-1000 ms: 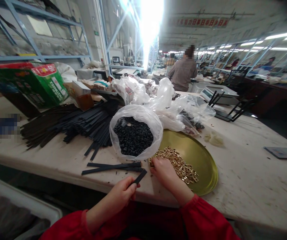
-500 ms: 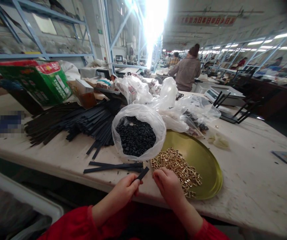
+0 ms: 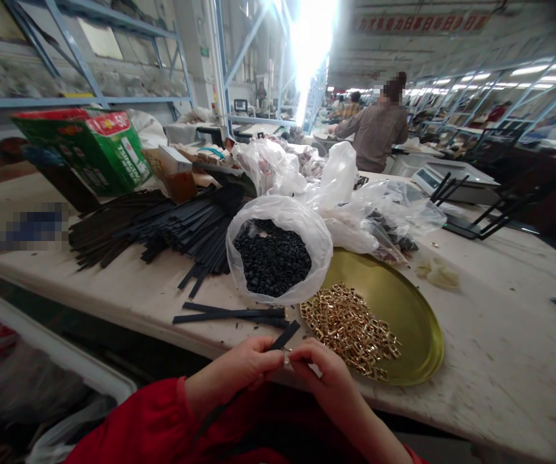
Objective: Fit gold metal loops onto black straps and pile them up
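Note:
A flat black strap (image 3: 286, 336) is pinched in my left hand (image 3: 244, 364); its free end points up and right, and its other part trails below toward my lap. My right hand (image 3: 324, 367) is closed by thumb and forefinger on a small gold buckle (image 3: 286, 354), held against the strap beside my left fingertips. Whether the strap passes through the buckle I cannot tell. Just right of my hands, many gold buckles (image 3: 348, 325) lie heaped on a round gold tray (image 3: 416, 328). Beyond my hands, a few black straps (image 3: 229, 314) lie crossed on the table.
A white plastic bag (image 3: 324, 248) holds small black loops (image 3: 273, 258). Piles of black straps (image 3: 186, 225) lie to the left, near a green and red box (image 3: 108, 154). Clear bags (image 3: 340, 174) and a black metal stand (image 3: 481, 222) are farther back. A person (image 3: 379, 129) stands beyond the table.
My right hand has come left to meet my left hand, and a gold buckle now shows between them at the strap. The whole view has shifted slightly.

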### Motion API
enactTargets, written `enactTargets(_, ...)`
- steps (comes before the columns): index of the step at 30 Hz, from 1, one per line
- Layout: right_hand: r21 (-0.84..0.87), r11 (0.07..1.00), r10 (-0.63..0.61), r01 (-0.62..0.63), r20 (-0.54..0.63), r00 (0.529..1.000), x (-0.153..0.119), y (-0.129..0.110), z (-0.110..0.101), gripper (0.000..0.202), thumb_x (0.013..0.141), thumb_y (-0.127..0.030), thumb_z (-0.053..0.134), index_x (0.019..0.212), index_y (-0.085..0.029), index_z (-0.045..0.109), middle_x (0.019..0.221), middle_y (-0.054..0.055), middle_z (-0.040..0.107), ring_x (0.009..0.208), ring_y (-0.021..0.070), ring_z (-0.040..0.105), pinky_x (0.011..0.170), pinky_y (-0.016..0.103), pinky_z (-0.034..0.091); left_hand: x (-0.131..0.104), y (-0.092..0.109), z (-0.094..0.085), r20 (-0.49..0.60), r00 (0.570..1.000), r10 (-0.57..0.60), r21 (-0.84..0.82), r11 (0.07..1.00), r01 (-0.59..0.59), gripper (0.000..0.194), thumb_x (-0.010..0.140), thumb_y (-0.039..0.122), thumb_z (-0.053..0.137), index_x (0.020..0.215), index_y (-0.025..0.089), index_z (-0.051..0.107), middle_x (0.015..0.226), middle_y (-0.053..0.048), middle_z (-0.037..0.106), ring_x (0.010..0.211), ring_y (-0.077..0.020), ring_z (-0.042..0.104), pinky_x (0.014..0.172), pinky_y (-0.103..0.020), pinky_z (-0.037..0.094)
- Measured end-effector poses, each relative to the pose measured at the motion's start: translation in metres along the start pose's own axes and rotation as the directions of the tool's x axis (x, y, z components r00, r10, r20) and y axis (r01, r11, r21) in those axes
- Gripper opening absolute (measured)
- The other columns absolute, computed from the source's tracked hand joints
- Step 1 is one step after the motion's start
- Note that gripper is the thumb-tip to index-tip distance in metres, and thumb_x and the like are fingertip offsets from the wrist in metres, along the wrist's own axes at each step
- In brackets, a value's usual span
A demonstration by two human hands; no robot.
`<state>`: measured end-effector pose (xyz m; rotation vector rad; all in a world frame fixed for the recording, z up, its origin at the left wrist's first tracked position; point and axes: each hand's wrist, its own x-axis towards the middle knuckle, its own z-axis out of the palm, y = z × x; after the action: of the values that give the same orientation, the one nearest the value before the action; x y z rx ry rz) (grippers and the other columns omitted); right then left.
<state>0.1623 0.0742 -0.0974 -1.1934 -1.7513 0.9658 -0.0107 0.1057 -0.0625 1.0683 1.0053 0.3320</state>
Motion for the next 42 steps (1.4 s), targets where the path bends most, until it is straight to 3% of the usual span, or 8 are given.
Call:
enactTargets(4, 0.405, 0.863, 0.294, -0.300, 0.080, 0.953, -0.002, 0.003, 0.007, 0.016, 0.069, -0.023, 0.069, 0.078, -0.019, 0.057, 0.069, -0.003, 0.059, 0.064, 0.0114, 0.055, 0.059, 0.022, 0.043, -0.006, -0.001, 0.000, 0.044, 0.998, -0.038, 0.126, 0.992, 0.032, 0.031, 0.073, 0.046, 0.055, 0.077, 0.015, 0.053, 0.049, 0.009, 0.040, 0.039, -0.0048, 0.029, 0.036, -0.019, 0.016)
enactTargets(7, 0.627, 0.678, 0.382, -0.385, 0.146, 0.912, -0.003, 0.003, 0.017, 0.033, 0.060, -0.026, 0.076, 0.079, -0.020, 0.050, 0.063, -0.007, 0.056, 0.053, 0.0084, 0.052, 0.050, 0.019, 0.041, -0.008, -0.002, 0.001, 0.071, 0.997, -0.034, 0.198, 0.980, 0.019, 0.034, 0.073, 0.048, 0.055, 0.078, 0.014, 0.057, 0.052, 0.008, 0.040, 0.043, -0.0059, 0.031, 0.039, -0.019, 0.019)
enactTargets(15, 0.761, 0.522, 0.499, -0.385, 0.094, 0.862, -0.003, 0.001, 0.018, 0.033, 0.062, -0.032, 0.076, 0.084, -0.016, 0.058, 0.059, -0.007, 0.059, 0.049, 0.0060, 0.054, 0.051, 0.018, 0.044, -0.017, -0.010, -0.004, -0.048, 0.993, 0.105, 0.389, 0.918, -0.079, 0.031, 0.087, 0.042, 0.030, 0.073, 0.018, 0.045, 0.054, 0.006, 0.045, 0.043, -0.0084, 0.036, 0.042, -0.019, 0.029)
enactTargets(20, 0.941, 0.175, 0.679, -0.290, 0.097, 0.727, -0.002, -0.002, 0.024, 0.033, 0.054, -0.023, 0.082, 0.080, -0.017, 0.062, 0.065, -0.006, 0.061, 0.051, 0.0047, 0.058, 0.054, 0.016, 0.050, -0.023, -0.016, -0.003, -0.100, 0.964, 0.245, 0.590, 0.795, -0.140, 0.025, 0.087, 0.032, 0.034, 0.073, 0.018, 0.050, 0.061, 0.002, 0.053, 0.056, -0.0118, 0.048, 0.052, -0.020, 0.034)
enactTargets(26, 0.956, -0.124, 0.693, -0.266, 0.275, 0.666, -0.004, -0.003, 0.037, 0.032, 0.054, -0.018, 0.082, 0.081, -0.017, 0.064, 0.075, -0.004, 0.067, 0.053, 0.0028, 0.061, 0.052, 0.010, 0.052, -0.019, -0.023, -0.002, -0.058, 0.924, 0.378, 0.765, 0.611, -0.203, 0.027, 0.089, 0.027, 0.035, 0.085, 0.020, 0.060, 0.084, -0.004, 0.066, 0.076, -0.0176, 0.058, 0.068, -0.023, 0.038)
enactTargets(32, 0.946, -0.160, 0.693, -0.282, 0.311, 0.650, -0.001, -0.003, 0.037, 0.035, 0.051, -0.018, 0.083, 0.082, -0.017, 0.066, 0.068, -0.003, 0.065, 0.048, 0.0024, 0.058, 0.046, 0.009, 0.049, -0.019, -0.033, -0.009, -0.033, 0.913, 0.406, 0.782, 0.580, -0.229, 0.027, 0.088, 0.023, 0.036, 0.096, 0.024, 0.062, 0.092, -0.004, 0.067, 0.082, -0.0185, 0.059, 0.072, -0.024, 0.039)
enactTargets(38, 0.966, 0.149, 0.726, -0.212, 0.039, 0.687, 0.000, -0.014, 0.046, 0.037, 0.052, -0.033, 0.082, 0.081, -0.016, 0.067, 0.067, -0.004, 0.063, 0.046, 0.0015, 0.053, 0.043, 0.010, 0.046, -0.017, -0.028, 0.001, -0.159, 0.925, 0.344, 0.722, 0.680, -0.129, 0.025, 0.089, 0.026, 0.034, 0.075, 0.019, 0.053, 0.073, -0.003, 0.061, 0.067, -0.0162, 0.054, 0.061, -0.023, 0.036)
enactTargets(42, 0.973, 0.160, 0.710, -0.165, 0.003, 0.704, -0.001, -0.010, 0.049, 0.032, 0.058, -0.033, 0.079, 0.082, -0.016, 0.067, 0.064, -0.005, 0.059, 0.047, 0.0016, 0.052, 0.044, 0.009, 0.046, -0.015, -0.027, 0.007, -0.163, 0.916, 0.368, 0.722, 0.677, -0.144, 0.025, 0.089, 0.025, 0.033, 0.072, 0.019, 0.050, 0.072, -0.003, 0.060, 0.066, -0.0160, 0.053, 0.060, -0.023, 0.035)
